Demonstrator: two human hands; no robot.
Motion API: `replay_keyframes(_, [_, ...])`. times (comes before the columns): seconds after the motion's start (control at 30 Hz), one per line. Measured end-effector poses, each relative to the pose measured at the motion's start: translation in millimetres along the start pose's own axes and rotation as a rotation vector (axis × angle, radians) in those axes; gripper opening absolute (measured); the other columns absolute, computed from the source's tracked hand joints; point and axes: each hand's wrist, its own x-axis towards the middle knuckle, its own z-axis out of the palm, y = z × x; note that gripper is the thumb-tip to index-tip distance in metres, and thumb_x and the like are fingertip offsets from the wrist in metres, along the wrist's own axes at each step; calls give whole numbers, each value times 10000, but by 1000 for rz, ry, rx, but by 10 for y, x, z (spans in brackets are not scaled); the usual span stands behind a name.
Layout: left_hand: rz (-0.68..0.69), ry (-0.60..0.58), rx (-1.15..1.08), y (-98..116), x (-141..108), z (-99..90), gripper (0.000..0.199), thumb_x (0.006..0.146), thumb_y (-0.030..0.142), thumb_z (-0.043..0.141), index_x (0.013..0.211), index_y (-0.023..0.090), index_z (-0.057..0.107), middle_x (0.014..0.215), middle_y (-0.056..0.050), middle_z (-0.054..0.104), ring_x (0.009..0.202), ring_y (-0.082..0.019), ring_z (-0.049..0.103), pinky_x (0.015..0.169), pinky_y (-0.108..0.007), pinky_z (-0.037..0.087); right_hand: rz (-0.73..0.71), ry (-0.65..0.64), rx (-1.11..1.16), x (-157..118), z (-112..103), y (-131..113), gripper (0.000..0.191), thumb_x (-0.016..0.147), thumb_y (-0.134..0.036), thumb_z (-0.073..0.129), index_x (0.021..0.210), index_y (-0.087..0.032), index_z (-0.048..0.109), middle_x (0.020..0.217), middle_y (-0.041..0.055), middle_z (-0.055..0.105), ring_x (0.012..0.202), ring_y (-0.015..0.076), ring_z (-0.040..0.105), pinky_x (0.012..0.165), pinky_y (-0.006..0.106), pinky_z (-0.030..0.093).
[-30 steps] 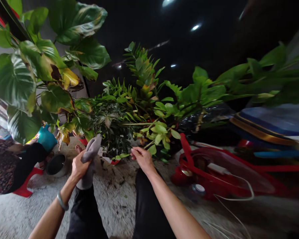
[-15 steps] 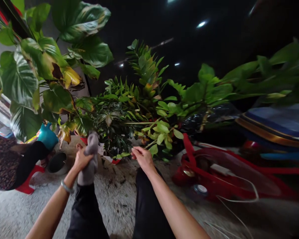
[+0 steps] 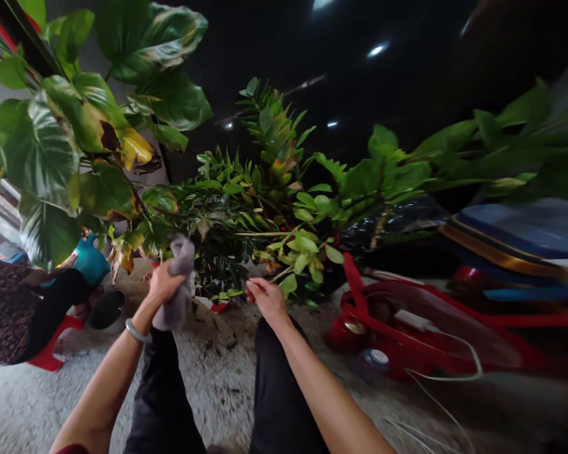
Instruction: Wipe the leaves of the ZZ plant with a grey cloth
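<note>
My left hand (image 3: 165,282) is closed round a bunched grey cloth (image 3: 182,284), which sticks up above the fingers and hangs down below them. Low green and dark leaves (image 3: 222,258) stand just beyond the cloth. My right hand (image 3: 267,297) is pinched at the fingertips on the end of a small green leaf (image 3: 231,293) low on the plant. The exact grip is partly hidden by the fingers. A pale green leafy branch (image 3: 307,249) reaches out just above and right of this hand.
Large variegated leaves (image 3: 42,145) hang at the left. Below them a person (image 3: 9,309) sits on a red stool (image 3: 52,347) by a dark pot (image 3: 108,310). On the right are a red basket-like frame (image 3: 430,334), a white cable (image 3: 473,359) and blue stacked items (image 3: 515,239).
My left hand has moved slightly right and up with the cloth, which has shifted in shape. My right hand stays almost still at the leaf. The view has turned slightly.
</note>
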Motion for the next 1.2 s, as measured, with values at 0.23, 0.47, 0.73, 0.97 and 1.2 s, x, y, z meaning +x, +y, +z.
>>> replay_keyframes(0.23, [35, 60, -221, 149, -474, -197, 395, 691, 345, 766, 1042, 164, 782, 904, -49, 798, 889, -285, 739, 840, -372, 592, 10, 4, 56, 23, -70, 43, 444, 652, -641, 730, 763, -212, 712, 584, 45, 716, 473, 210, 648, 482, 323, 531])
replay_keyframes(0.47, [98, 291, -208, 434, 60, -302, 417, 711, 366, 771, 1092, 198, 755, 996, -69, 794, 975, -298, 736, 923, -413, 578, 4, 14, 52, 29, 38, 63, 500, 669, -696, 709, 782, -210, 725, 578, 48, 711, 457, 208, 635, 452, 314, 501])
replay_keyframes(0.73, [127, 48, -310, 292, -544, 213, 375, 702, 363, 786, 1039, 200, 752, 918, -46, 793, 888, -293, 734, 877, -423, 598, -16, 4, 70, 23, -44, 47, 467, 668, -655, 738, 796, -206, 737, 579, 40, 717, 456, 208, 649, 454, 311, 524])
replay_keyframes(0.97, [308, 298, -301, 893, 123, 47, 399, 853, 372, 711, 1209, 195, 685, 1068, -69, 764, 1009, -249, 710, 947, -356, 571, 2, 28, 50, -4, -12, 15, 481, 669, -656, 732, 798, -193, 733, 572, 37, 706, 431, 183, 624, 439, 287, 494])
replay_keyframes(1.2, [364, -495, -128, 732, -213, 369, 457, 726, 223, 742, 1183, 220, 770, 1046, -49, 809, 999, -298, 739, 938, -413, 581, -7, 8, 60, 5, -25, 68, 387, 686, -615, 692, 705, -229, 680, 567, 54, 670, 522, 234, 633, 490, 348, 526])
